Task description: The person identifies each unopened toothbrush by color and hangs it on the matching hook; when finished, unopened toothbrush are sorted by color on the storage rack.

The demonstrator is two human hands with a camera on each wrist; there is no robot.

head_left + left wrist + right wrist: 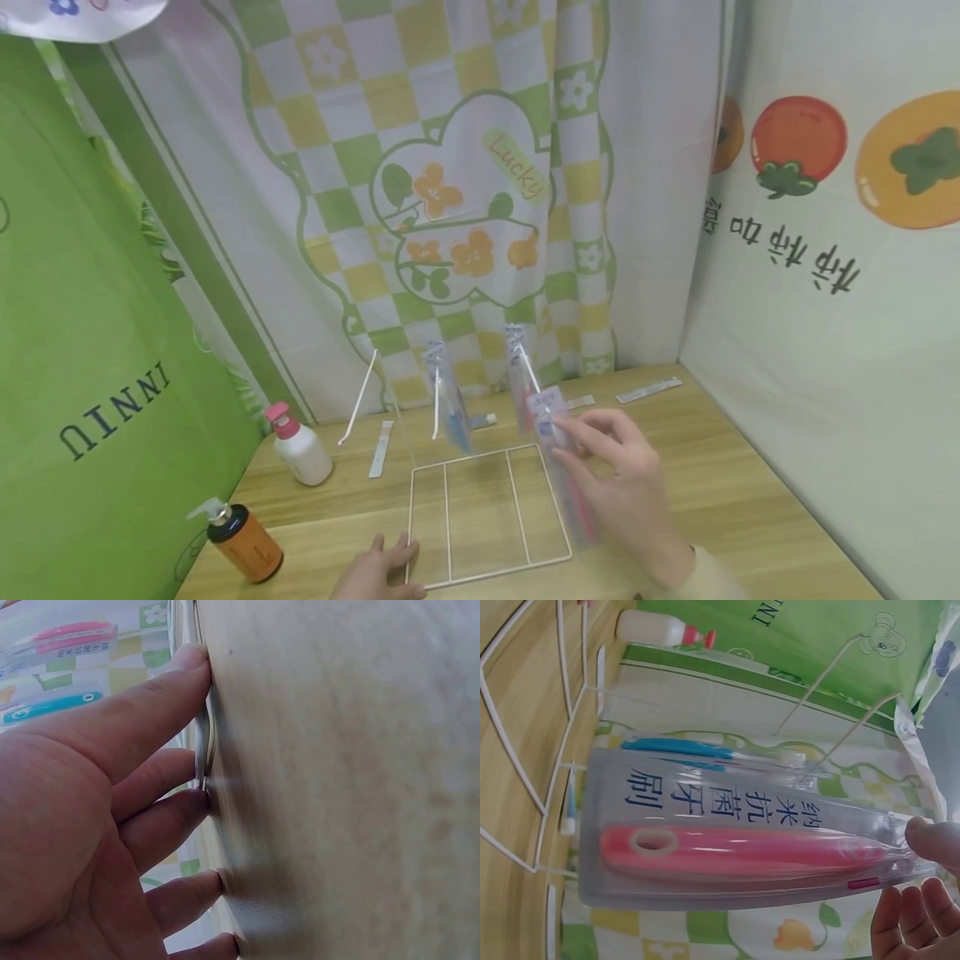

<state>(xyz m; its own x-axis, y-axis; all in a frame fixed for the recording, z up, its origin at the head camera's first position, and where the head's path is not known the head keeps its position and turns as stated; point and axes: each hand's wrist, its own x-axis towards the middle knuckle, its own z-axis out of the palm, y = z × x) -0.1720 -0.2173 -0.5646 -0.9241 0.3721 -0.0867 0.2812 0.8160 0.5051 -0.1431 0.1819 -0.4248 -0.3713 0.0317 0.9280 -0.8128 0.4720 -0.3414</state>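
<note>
A white wire rack [480,575] stands on the wooden table [720,500], its flat base frame in front and thin hooks [358,400] rising at the back. My right hand [581,437] pinches the top of a clear pack with a pink toothbrush [570,500] at the rack's right side. In the right wrist view this pink toothbrush pack [742,851] fills the frame, held at its right end by my right hand [922,881]. A blue toothbrush pack [453,412] hangs on a hook behind. With straight fingers, my left hand [378,571] presses the base's front left corner [204,742].
A white pump bottle with a pink top [300,446] and an amber pump bottle [243,542] stand at the table's left. Small flat packs [381,448] [648,389] lie near the back. Fabric backdrops close off the left, back and right sides.
</note>
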